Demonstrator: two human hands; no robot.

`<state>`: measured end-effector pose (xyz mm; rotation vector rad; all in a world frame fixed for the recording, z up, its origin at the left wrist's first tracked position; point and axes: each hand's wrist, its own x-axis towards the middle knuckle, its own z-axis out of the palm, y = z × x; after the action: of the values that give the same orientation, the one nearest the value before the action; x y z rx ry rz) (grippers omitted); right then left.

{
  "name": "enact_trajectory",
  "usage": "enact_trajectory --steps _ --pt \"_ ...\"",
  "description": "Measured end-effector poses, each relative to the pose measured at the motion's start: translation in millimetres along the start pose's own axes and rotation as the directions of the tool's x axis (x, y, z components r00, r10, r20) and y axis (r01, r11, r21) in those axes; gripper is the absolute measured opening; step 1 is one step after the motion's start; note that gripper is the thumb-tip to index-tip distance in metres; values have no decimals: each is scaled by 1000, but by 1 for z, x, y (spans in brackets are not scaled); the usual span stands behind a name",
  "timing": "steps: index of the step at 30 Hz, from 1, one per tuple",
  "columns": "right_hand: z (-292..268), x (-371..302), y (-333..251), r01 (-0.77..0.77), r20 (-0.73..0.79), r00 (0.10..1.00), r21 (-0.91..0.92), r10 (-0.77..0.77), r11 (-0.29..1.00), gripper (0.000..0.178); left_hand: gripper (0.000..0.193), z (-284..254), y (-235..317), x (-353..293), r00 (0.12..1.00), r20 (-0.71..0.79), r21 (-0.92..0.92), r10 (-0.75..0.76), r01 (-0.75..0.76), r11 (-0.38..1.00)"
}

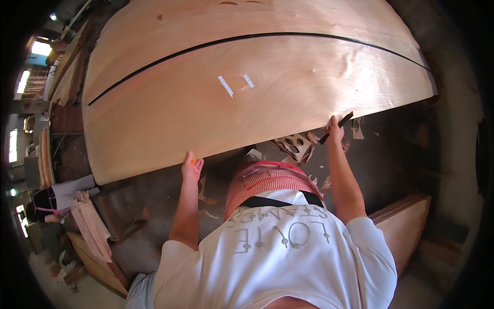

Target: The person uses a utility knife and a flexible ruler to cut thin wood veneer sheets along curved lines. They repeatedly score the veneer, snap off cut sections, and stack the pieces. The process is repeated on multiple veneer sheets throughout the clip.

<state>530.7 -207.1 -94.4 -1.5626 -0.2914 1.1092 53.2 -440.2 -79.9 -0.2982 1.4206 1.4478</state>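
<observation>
Wood sheet [170, 118], near edge

Sheet lies before the person [288, 257]. Right hand [335, 132] at its near edge, right of middle, fingers clenched round a black tool [346, 119]. Left hand [191, 169] at same edge, left of middle; finger grip: cannot tell.

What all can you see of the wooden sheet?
The wooden sheet is pale brown, smooth, glossy at right, broad face up. A black line, strip or seam unclear, crosses it. Two white strips lie on it. The left grip touches its near edge; the right grip, holding a black tool, is at that edge too.
</observation>
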Motion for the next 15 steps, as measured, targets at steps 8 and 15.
enact_trajectory --steps 8,15 --pt "-33 -10 2 -121 69 990 -70 126 990 18 35 -20 -25 -25 991 -80 42 -108 112 993" --pt "-70 -23 -12 -119 -2 993 -189 120 975 19 41 -54 -87 -36 959 -129 172 -254 274 946"
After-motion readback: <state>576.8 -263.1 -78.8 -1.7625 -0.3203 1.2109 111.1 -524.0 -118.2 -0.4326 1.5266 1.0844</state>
